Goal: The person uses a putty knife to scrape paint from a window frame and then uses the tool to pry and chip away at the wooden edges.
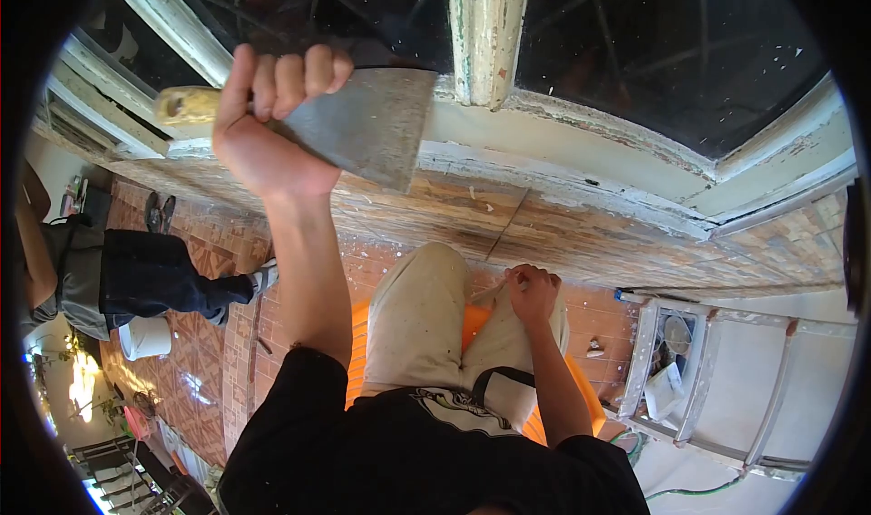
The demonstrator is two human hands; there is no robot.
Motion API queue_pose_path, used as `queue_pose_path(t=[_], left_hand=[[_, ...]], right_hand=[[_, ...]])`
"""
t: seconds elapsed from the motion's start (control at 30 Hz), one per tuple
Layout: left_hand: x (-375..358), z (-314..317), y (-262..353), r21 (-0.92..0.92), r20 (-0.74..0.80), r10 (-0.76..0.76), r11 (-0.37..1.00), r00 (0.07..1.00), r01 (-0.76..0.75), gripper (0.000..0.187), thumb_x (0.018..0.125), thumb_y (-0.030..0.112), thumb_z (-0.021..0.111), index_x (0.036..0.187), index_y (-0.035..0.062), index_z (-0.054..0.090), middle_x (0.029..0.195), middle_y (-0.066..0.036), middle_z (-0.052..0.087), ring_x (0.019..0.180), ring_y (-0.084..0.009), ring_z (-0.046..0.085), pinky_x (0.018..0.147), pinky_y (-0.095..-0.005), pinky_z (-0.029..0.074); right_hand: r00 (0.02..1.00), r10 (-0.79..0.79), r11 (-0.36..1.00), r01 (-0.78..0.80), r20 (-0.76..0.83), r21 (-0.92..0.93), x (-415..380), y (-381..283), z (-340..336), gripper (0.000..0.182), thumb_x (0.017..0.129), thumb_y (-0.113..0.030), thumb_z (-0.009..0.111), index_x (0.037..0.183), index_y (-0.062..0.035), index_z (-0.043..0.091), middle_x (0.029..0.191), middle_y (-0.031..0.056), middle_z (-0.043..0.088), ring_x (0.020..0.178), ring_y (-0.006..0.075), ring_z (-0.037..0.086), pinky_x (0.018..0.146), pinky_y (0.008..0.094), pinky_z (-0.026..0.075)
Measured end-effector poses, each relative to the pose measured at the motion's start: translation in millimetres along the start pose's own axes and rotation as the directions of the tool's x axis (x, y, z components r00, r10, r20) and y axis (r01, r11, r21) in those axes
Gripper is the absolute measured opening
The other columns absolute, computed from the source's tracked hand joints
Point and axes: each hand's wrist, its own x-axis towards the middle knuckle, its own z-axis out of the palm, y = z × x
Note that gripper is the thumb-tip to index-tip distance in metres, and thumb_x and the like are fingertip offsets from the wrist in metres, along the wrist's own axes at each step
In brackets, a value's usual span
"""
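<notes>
My left hand is closed around a wide scraper with a worn yellow handle and a broad metal blade. The blade points right, in front of the lower frame of a window whose pale paint is peeling. My right hand rests by my right knee with its fingers curled; what it holds, if anything, cannot be made out. Beneath me is an orange chair, partly hidden by my legs.
A ladder lies at the right, a white container between its rails. At the left, another person is near a white bucket. Paint flakes dot the tiled floor. Stone-look tiles cover the wall below the window.
</notes>
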Motion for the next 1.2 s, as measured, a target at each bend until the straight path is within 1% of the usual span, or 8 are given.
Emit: queue_pose_path(t=[0.13,0.37,0.53,0.9,1.0,1.07,1.17,1.2], left_hand=[[3,-3,28,-0.053,0.052,0.055,0.997,0.997,-0.052,0.043,0.097,0.017,0.036,0.057,0.0154,0.020,0.054,0.000,0.019,0.059,-0.0177,0.021,0.065,-0.0364,0.027],[4,-3,33,0.152,-0.061,0.094,0.985,0.994,-0.084,0.043,0.096,0.014,0.037,0.057,0.0158,0.019,0.055,0.000,0.020,0.060,-0.0176,0.022,0.063,-0.0348,0.027],[-3,-2,28,-0.004,-0.011,-0.025,1.000,1.000,0.025,0.042,0.096,0.015,0.035,0.057,0.0161,0.020,0.054,0.000,0.020,0.060,-0.0176,0.022,0.063,-0.0349,0.027],[-2,16,-4,0.167,-0.128,-0.100,0.978,0.987,0.121,0.041,0.094,0.014,0.041,0.057,0.0144,0.025,0.052,-0.001,0.022,0.056,-0.0186,0.027,0.062,-0.0343,0.029],[-12,5,-26,-0.026,-0.080,-0.203,0.979,0.976,0.202,0.043,0.094,0.019,0.045,0.056,0.0123,0.028,0.051,-0.003,0.027,0.054,-0.0203,0.031,0.060,-0.0365,0.032],[-22,19,-11,0.237,-0.300,0.076,0.971,0.951,-0.002,0.044,0.095,0.022,0.044,0.055,0.0139,0.028,0.050,-0.001,0.024,0.053,-0.0192,0.028,0.063,-0.0367,0.031],[-26,3,39,-0.024,0.116,0.100,0.995,0.988,-0.098,0.043,0.098,0.022,0.030,0.055,0.0195,0.024,0.050,0.003,0.019,0.055,-0.0177,0.023,0.066,-0.0362,0.031],[-26,7,48,0.047,0.120,0.152,0.986,0.981,-0.158,0.043,0.099,0.021,0.027,0.056,0.0186,0.023,0.051,0.002,0.018,0.058,-0.0181,0.023,0.068,-0.0355,0.031]], right_hand=[[1.000,-0.003,1.000,0.004,-0.026,0.019,0,1,-3,0.018,0.079,-0.032,0.066,0.077,-0.0139,0.067,0.069,0.0002,0.064,0.075,0.0211,0.060,0.089,0.0412,0.034],[1.000,-0.028,1.000,0.028,-0.011,0.009,2,-4,-2,0.017,0.078,-0.030,0.066,0.075,-0.0133,0.067,0.067,0.0000,0.063,0.073,0.0206,0.059,0.087,0.0394,0.035],[0.999,-0.023,1.000,0.023,-0.035,0.003,0,-1,-1,0.018,0.078,-0.030,0.066,0.075,-0.0131,0.066,0.066,-0.0003,0.062,0.072,0.0204,0.059,0.086,0.0387,0.036],[0.999,-0.025,1.000,0.024,-0.026,-0.012,0,4,5,0.019,0.078,-0.033,0.067,0.075,-0.0140,0.067,0.067,-0.0004,0.062,0.075,0.0207,0.059,0.087,0.0395,0.036],[0.998,-0.050,0.999,0.049,-0.045,-0.022,-1,2,2,0.019,0.080,-0.031,0.067,0.076,-0.0126,0.068,0.067,0.0000,0.063,0.072,0.0187,0.059,0.085,0.0363,0.036],[0.998,-0.032,0.999,0.032,-0.052,-0.017,-1,1,-1,0.019,0.080,-0.031,0.067,0.076,-0.0126,0.068,0.067,-0.0003,0.063,0.071,0.0185,0.058,0.085,0.0363,0.036],[0.999,-0.018,1.000,0.018,-0.044,0.002,-1,2,-2,0.019,0.079,-0.032,0.067,0.075,-0.0134,0.067,0.066,-0.0006,0.063,0.071,0.0194,0.059,0.085,0.0375,0.036],[0.999,-0.030,0.999,0.030,-0.035,0.014,0,2,0,0.019,0.079,-0.033,0.067,0.075,-0.0141,0.067,0.066,-0.0005,0.063,0.072,0.0205,0.059,0.085,0.0386,0.036]])
